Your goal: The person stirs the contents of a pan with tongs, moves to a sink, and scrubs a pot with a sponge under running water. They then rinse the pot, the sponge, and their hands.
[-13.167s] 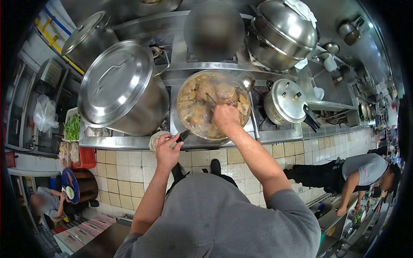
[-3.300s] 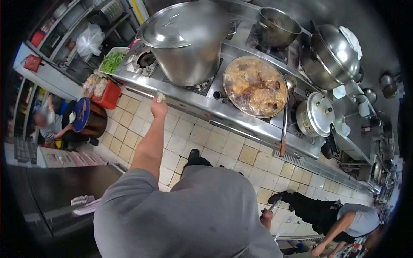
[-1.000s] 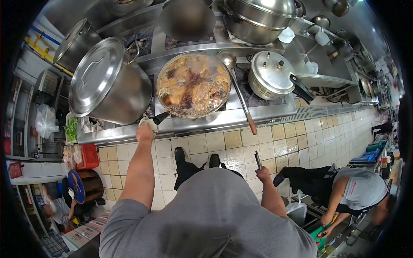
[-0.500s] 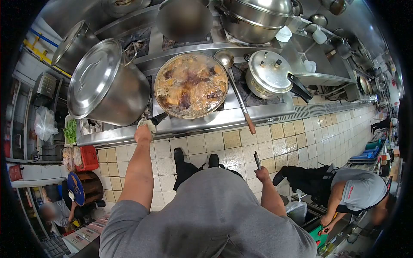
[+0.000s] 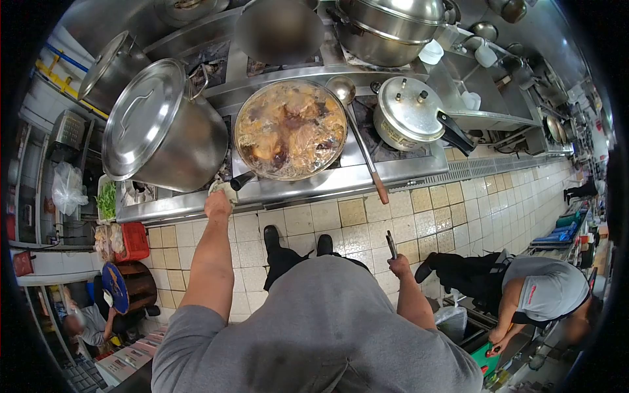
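Note:
My left hand (image 5: pixel 217 204) is closed on a pale cloth (image 5: pixel 227 190) at the front edge of the stove. Just right of the cloth, a black handle (image 5: pixel 243 181) sticks out below a wide pan (image 5: pixel 290 131) of bubbling brown broth with large pieces of meat in it. My right hand (image 5: pixel 398 265) is closed around the lower end of metal tongs (image 5: pixel 392 245), held upright over the floor, apart from the stove. A long ladle (image 5: pixel 362 141) with a wooden handle end rests beside the pan, its grip jutting past the stove edge.
A tall lidded stockpot (image 5: pixel 177 131) stands left of the pan, and a pressure cooker (image 5: pixel 409 114) stands right. A stacked steamer pot (image 5: pixel 390 33) sits behind. At right, a co-worker (image 5: pixel 544 281) bends over a green cutting board (image 5: pixel 485 359). Red crate (image 5: pixel 135 241) at left.
The broth's bubbles and foam have shifted, and the meat shows a little differently. The co-worker's hands at the right have moved slightly over the board. Both my hands stay in place.

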A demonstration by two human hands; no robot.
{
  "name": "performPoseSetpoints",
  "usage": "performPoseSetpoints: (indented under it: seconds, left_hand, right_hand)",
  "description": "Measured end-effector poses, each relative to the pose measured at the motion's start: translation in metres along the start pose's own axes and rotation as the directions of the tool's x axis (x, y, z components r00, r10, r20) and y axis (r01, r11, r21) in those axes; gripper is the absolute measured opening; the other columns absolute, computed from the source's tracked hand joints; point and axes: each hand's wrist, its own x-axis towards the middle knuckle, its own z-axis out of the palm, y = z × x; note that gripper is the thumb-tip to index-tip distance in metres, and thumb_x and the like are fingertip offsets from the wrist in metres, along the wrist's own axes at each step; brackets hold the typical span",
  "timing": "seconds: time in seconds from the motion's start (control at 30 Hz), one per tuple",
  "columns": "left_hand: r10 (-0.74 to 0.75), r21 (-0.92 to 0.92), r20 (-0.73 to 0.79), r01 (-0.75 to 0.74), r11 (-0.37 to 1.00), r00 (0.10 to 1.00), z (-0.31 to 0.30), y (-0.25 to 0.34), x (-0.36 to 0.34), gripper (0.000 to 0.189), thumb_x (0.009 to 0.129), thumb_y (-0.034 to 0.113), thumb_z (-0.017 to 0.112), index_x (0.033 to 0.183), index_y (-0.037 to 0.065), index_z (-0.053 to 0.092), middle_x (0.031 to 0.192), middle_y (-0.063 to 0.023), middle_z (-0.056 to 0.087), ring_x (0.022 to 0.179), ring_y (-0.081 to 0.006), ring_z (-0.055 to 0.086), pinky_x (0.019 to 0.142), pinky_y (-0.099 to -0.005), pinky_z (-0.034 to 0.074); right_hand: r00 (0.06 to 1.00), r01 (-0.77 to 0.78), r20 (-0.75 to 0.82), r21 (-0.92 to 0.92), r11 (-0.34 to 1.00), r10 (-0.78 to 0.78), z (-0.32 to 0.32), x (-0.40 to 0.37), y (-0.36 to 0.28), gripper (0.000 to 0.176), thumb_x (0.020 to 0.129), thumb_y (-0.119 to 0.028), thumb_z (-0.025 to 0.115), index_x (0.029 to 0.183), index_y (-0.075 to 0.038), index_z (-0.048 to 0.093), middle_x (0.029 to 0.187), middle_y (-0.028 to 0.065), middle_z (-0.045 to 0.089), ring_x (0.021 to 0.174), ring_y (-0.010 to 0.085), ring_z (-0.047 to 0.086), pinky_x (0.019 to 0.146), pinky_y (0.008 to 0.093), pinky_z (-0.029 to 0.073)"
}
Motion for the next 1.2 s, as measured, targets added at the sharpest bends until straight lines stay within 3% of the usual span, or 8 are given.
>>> performPoseSetpoints:
  seconds: [0.37,0.43,0.47,0.53,0.6,0.63,0.7,1.2]
  left_hand:
    - [0.051,0.050,0.003,-0.051,0.997,0.999,0.007,-0.010,0.002,0.034,0.106,0.026,0.050,0.124,0.005,0.070,0.125,-0.0196,0.071,0.116,-0.0363,0.069,0.098,-0.0466,0.057]
    - [0.084,0.093,-0.003,-0.083,0.992,0.996,0.038,-0.021,0.025,0.028,0.098,0.022,0.063,0.121,0.008,0.072,0.126,-0.0166,0.071,0.114,-0.0321,0.071,0.094,-0.0414,0.059]
    - [0.363,0.334,-0.160,-0.296,0.895,0.918,0.107,-0.053,0.073,0.033,0.095,0.034,0.069,0.116,0.009,0.073,0.117,-0.0141,0.075,0.107,-0.0312,0.073,0.089,-0.0411,0.059]
    - [0.258,0.097,-0.007,-0.256,0.962,0.966,0.043,-0.022,0.032,0.061,0.086,0.058,0.075,0.123,0.011,0.070,0.116,-0.0137,0.075,0.102,-0.0312,0.074,0.089,-0.0445,0.059]
    - [0.206,-0.078,-0.119,-0.216,0.973,0.971,0.038,-0.013,0.021,0.049,0.086,0.045,0.077,0.115,0.005,0.072,0.114,-0.0194,0.074,0.103,-0.0398,0.072,0.091,-0.0462,0.058]
    - [0.454,0.192,-0.199,-0.420,0.887,0.868,0.084,-0.043,0.069,0.038,0.090,0.033,0.072,0.113,0.002,0.071,0.112,-0.0245,0.073,0.106,-0.0443,0.070,0.090,-0.0503,0.057]
    - [0.191,-0.029,-0.206,-0.201,0.979,0.960,0.070,-0.033,0.057,0.024,0.091,0.018,0.067,0.103,-0.002,0.071,0.107,-0.0281,0.073,0.102,-0.0462,0.070,0.089,-0.0539,0.057]
    - [0.194,0.054,-0.134,-0.188,0.981,0.972,0.046,-0.018,0.046,0.028,0.099,0.023,0.062,0.102,-0.002,0.073,0.105,-0.0263,0.075,0.101,-0.0420,0.074,0.083,-0.0504,0.060]
  right_hand:
    - [1.000,-0.006,-0.020,-0.003,1.000,0.006,0.003,-0.004,-0.005,0.042,0.085,-0.035,0.078,0.102,0.003,0.072,0.100,0.0263,0.074,0.100,0.0427,0.072,0.087,0.0488,0.057]
    - [0.935,0.304,-0.086,-0.311,0.901,-0.345,0.002,0.000,0.009,0.037,0.084,-0.033,0.078,0.098,0.001,0.072,0.093,0.0217,0.075,0.083,0.0333,0.073,0.068,0.0440,0.057]
    - [0.897,0.400,0.047,-0.513,0.760,-0.440,0.047,0.072,0.071,0.041,0.085,-0.037,0.076,0.102,-0.001,0.074,0.106,0.0240,0.074,0.101,0.0373,0.071,0.084,0.0476,0.057]
    - [0.987,0.086,-0.115,-0.178,0.980,-0.108,0.004,-0.007,0.002,0.041,0.087,-0.039,0.074,0.107,-0.003,0.073,0.113,0.0245,0.073,0.109,0.0404,0.069,0.095,0.0500,0.055]
    - [0.999,0.022,-0.033,-0.204,0.979,-0.029,-0.003,-0.002,-0.002,0.048,0.086,-0.038,0.073,0.111,0.003,0.071,0.117,0.0282,0.071,0.112,0.0419,0.068,0.096,0.0467,0.055]
    - [0.998,-0.047,-0.044,-0.107,0.993,0.042,-0.016,-0.025,-0.021,0.040,0.090,-0.024,0.062,0.117,0.003,0.072,0.127,0.0267,0.069,0.120,0.0404,0.067,0.101,0.0464,0.055]
    - [0.998,-0.062,-0.031,-0.068,0.996,0.060,-0.019,-0.028,-0.022,0.039,0.090,-0.022,0.061,0.118,0.003,0.072,0.127,0.0265,0.069,0.121,0.0399,0.066,0.101,0.0462,0.055]
    - [0.988,-0.154,0.010,0.026,0.988,0.154,-0.006,-0.038,-0.002,0.044,0.088,-0.033,0.068,0.116,0.000,0.074,0.126,0.0239,0.070,0.119,0.0381,0.067,0.100,0.0436,0.055]
